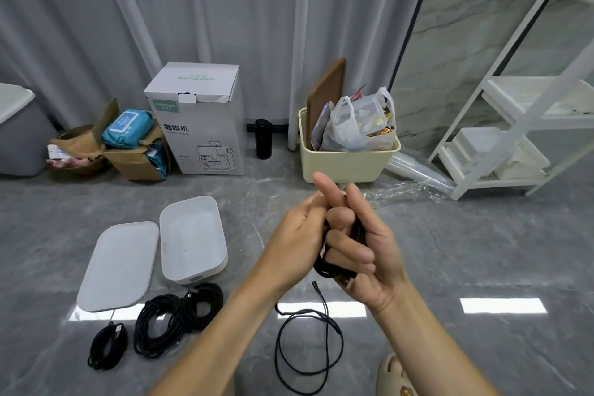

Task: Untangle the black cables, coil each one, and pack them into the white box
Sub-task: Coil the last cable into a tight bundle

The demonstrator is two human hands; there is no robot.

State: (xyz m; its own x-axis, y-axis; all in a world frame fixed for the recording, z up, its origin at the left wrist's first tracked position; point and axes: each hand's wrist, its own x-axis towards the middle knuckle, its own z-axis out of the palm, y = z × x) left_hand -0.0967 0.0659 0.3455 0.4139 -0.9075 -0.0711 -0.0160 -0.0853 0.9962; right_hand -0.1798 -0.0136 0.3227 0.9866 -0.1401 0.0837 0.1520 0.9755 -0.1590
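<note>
Grey marble-look floor [450, 251] with grey curtains [225, 10] behind, pretty cluttered along the wall. Both hands are up in the middle of the shot: the right hand [360, 247] has its fingers curled around a small bundle of black cable [324, 267], index finger sticking up, and the left hand [297, 235] is pressed right against it with its fingers tucked in at the top of the bundle. Can't really tell what the left fingers are pinching, they're hidden behind the right hand.

Below the hands a loose cable [305, 344] lies on the floor in a big messy loop. Off to the left sit two coiled cables touching each other [176, 315] and a smaller coil [107, 347] by itself. Just behind those is the white box [193, 235], open, with its lid [119, 267] flat beside it on the left.

Further back: a coffee machine carton [199, 119], a cream bin [347, 164] stuffed with bags, and a white shelf [520, 106] on the right.
</note>
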